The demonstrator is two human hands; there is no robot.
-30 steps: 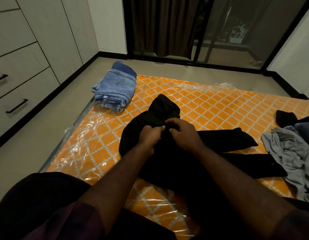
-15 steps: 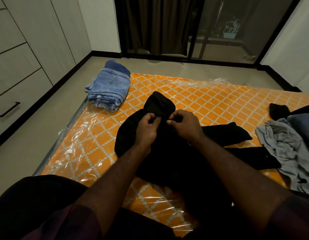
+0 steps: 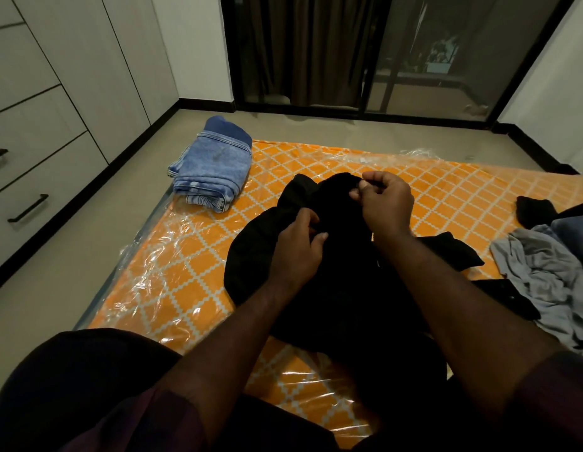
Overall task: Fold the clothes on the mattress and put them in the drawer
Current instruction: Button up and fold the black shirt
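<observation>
Hands: left hand and right hand each pinch the black garment over the mattress. We advise spreading it flat, seams aligned, before folding.

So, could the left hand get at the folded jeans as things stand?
Probably yes, but not freely: the left hand grips the black garment and would have to let go. Only open mattress lies between it and the folded jeans.
</observation>
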